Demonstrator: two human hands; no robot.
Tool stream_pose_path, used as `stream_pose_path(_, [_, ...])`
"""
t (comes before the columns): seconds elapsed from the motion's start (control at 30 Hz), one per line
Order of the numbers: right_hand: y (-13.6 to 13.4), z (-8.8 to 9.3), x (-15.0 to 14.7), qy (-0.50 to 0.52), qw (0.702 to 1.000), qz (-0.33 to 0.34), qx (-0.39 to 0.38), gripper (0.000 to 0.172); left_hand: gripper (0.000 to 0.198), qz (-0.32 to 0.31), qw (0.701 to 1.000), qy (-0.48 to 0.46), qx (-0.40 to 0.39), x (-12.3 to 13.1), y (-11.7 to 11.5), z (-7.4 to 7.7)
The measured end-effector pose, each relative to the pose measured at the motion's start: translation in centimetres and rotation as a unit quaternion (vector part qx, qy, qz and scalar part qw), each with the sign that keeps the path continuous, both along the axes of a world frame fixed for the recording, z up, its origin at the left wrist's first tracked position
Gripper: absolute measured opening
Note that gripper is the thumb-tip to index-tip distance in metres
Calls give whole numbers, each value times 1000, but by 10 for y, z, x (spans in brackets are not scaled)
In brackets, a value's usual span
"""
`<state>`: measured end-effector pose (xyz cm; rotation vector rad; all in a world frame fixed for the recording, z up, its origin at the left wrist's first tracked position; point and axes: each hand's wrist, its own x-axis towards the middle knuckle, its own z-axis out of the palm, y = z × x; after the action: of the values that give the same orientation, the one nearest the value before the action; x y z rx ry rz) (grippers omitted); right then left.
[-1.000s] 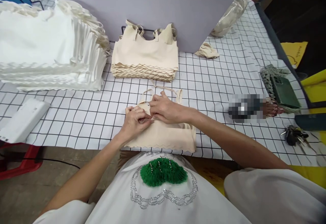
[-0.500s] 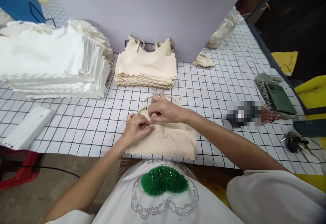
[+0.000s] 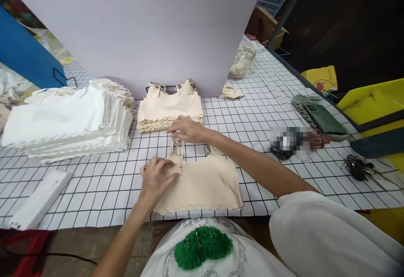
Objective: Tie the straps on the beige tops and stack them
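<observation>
Beige top: the thin beige fabric top (image 3: 205, 186) lay flat on the white, black-gridded tabletop (image 3: 259, 113), beneath the left fingers and nearer the person's body than the right fingers.
Left hand (image 3: 155, 179): fingers loosely spread, thumb apart from the index, over the top's left shoulder.
Right hand (image 3: 191, 130): fingers bent at the far end of a narrow beige strap (image 3: 182, 154); whether they pinched it, I could not tell.
In the way: the bare right forearm (image 3: 249, 157) crossed above the top's right shoulder; a wavy-edged beige garment stack (image 3: 170, 106) lay just beyond the right fingers, its front partly hidden by them.
Left of the fingers: a thick white garment stack (image 3: 66, 117); nearer the body, a long white box (image 3: 41, 199).
Right of the fingers: crumpled beige cloth (image 3: 232, 92), dark green phone (image 3: 326, 119), black-fobbed keys (image 3: 360, 168).
</observation>
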<state>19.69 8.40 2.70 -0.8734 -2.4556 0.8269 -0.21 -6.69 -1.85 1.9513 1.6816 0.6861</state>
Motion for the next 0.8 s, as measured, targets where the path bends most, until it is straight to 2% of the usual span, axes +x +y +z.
stream_pose_path(0.07, [2, -8, 29, 37, 994, -98, 16, 14, 27, 22, 999, 1, 48, -3, 1, 4])
stream_pose_path(0.13, [-1, -15, 61, 41, 981, -185, 37, 15, 23, 6, 997, -11, 76, -2, 6, 9])
stream_pose_path(0.2, [-8, -22, 86, 8, 973, -226, 47, 17, 17, -37, 996, -36, 78, 4, 15, 13])
stream_pose_path(0.27, [-20, -29, 99, -36, 970, -235, 46, 18, 14, -85, 993, -54, 69, 16, 29, 16])
stream_pose_path(0.4, [-37, -41, 92, -85, 963, -246, 66, 24, 14, -144, 988, -37, 37, 46, 67, 18])
stream_pose_path(0.5, [-37, -44, 76, -129, 953, -259, 88, 19, 12, -146, 989, -35, -6, 64, 91, 18])
stream_pose_path(0.6, [-34, -45, 65, -179, 948, -239, 114, 11, 13, -128, 979, -106, -117, 74, 100, 18])
stream_pose_path(0.67, [-37, -45, 62, -168, 949, -226, 140, 13, 21, -109, 946, -207, -223, 78, 97, 17])
stream_pose_path(0.73, [-45, -45, 61, -133, 950, -209, 190, 17, 33, -76, 889, -329, -308, 81, 92, 17])
stream_pose_path(0.8, [-57, -46, 62, -97, 945, -173, 260, 20, 42, -36, 833, -431, -346, 84, 87, 16])
